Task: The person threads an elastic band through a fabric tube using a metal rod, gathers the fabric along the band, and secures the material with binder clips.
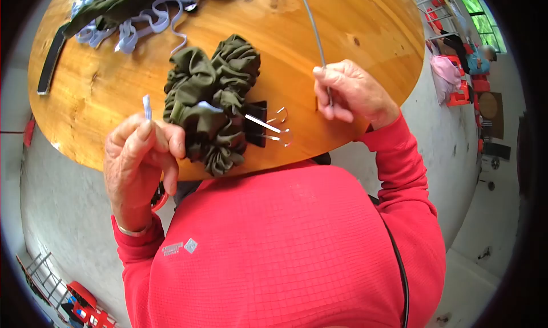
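Between the finger and thumb of my left hand is the end of a pale elastic strip. Beside that hand lies a bunch of gathered dark green fabric at the table's near edge, with a bit of pale elastic showing in its folds. A black binder clip with silver handles sits at the fabric's right side. My right hand is closed around a thin grey rod, which points away toward the far side of the table.
The round wooden table carries more green cloth, tangled pale elastic and a black strip at the left. Far right, a person is near red stools and a pink bag.
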### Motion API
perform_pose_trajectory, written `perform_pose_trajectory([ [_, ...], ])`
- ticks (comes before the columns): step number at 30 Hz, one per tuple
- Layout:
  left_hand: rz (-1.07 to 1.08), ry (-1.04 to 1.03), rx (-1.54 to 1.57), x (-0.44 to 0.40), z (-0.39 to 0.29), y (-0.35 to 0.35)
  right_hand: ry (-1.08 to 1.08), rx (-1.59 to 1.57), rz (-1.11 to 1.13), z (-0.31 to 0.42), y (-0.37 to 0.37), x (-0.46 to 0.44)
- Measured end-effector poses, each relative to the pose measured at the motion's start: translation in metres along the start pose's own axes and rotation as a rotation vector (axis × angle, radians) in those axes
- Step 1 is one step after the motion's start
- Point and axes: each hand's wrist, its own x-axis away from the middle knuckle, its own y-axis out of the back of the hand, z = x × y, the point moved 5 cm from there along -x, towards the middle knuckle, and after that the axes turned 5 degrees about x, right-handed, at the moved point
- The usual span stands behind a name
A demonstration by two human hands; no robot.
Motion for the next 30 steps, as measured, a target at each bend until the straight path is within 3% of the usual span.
perform_pose_trajectory([
  [13, 0.055, -0.041, -0.001, 0.003, 0.006, -0.001, 0.035, -0.201, -0.021, -0.005, 0.013, -0.005],
  [20, 0.006, -0.045, -0.031, 0.006, 0.004, -0.006, 0.043, -0.155, -0.069, -0.007, 0.018, -0.003],
  [23, -0.021, -0.049, -0.015, 0.008, 0.002, -0.007, 0.148, 0.212, -0.27, 0.005, 0.032, 0.008],
  [26, -0.01, -0.039, 0.031, 0.008, 0.005, 0.0, 0.457, 1.364, -0.994, 0.041, 0.017, 0.035],
  [29, 0.037, -0.036, -0.009, 0.008, 0.005, 0.0, 0.854, 0.853, -0.679, 0.061, -0.016, 0.042],
  [30, 0.036, -0.032, -0.029, 0.01, 0.004, -0.001, 0.941, 0.865, -0.558, 0.07, -0.032, 0.039],
])
